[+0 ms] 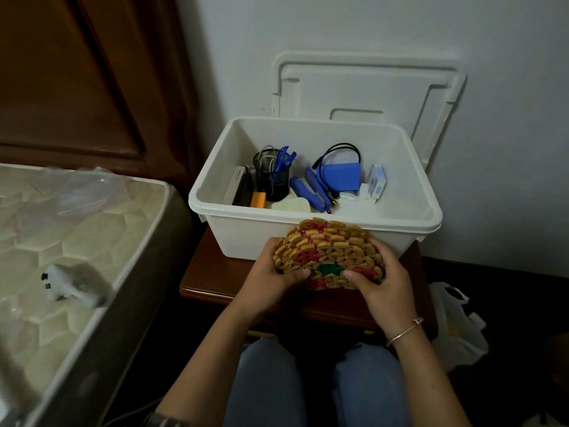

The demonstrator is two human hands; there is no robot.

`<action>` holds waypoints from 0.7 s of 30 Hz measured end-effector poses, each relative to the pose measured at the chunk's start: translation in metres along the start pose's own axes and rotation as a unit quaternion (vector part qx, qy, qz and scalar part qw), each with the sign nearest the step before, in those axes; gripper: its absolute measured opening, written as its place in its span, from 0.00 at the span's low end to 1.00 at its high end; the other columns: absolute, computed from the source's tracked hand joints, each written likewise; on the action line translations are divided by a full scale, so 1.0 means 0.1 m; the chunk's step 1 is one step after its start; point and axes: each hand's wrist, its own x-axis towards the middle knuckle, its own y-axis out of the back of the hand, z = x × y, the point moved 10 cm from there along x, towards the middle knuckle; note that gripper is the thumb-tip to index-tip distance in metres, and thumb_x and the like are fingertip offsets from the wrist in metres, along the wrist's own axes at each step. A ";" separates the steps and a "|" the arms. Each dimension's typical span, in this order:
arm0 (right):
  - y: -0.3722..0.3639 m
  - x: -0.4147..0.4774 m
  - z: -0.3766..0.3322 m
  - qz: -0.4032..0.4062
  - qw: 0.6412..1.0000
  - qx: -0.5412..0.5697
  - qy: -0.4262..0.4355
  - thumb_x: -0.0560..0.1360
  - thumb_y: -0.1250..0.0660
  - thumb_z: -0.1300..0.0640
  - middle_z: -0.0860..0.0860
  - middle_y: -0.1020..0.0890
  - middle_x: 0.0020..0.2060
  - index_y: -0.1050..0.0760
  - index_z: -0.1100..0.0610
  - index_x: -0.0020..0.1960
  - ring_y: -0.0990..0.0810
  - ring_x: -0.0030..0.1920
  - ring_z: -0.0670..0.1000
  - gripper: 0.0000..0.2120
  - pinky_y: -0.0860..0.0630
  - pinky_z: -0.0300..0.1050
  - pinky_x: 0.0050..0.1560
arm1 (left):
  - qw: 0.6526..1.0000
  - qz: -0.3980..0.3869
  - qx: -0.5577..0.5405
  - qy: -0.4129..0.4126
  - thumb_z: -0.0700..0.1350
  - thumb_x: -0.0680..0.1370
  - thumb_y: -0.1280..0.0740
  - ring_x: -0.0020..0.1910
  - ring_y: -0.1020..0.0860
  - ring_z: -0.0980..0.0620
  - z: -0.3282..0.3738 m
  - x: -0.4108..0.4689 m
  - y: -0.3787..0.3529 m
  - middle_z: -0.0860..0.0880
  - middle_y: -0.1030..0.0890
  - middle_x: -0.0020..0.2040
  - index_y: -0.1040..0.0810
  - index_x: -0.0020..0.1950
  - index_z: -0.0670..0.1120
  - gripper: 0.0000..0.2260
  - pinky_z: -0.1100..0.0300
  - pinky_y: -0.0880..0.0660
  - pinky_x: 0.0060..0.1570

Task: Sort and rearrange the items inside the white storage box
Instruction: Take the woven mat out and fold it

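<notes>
wooden nightstand (pixel 215 282): white storage box (pixel 308 238); both hands grip beaded mat (pixel 329 251).

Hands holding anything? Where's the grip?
Both grip the woven bead mat: left hand at its left edge, right hand at its lower right edge.

I can read nothing: dark print on the white bar (pixel 236 179) in my box (pixel 240 214) and on the small carton (pixel 377 179) is blurred.

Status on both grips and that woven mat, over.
Left grip and right grip both hold round tan, red and green woven mat. Outside white plastic storage box, at its near wall. Box open, nothing blocking.
</notes>
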 end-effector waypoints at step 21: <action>-0.05 -0.03 0.44 -0.001 0.999 0.024 -0.044 0.65 0.23 0.62 0.40 0.23 0.52 0.32 0.46 0.62 0.25 0.54 0.38 0.31 0.29 0.23 0.49 | 0.994 0.099 -0.054 0.004 0.50 0.71 0.25 0.49 0.22 0.67 -0.03 -0.14 -0.18 0.56 0.22 0.56 0.29 0.62 0.59 0.23 0.71 0.24 0.44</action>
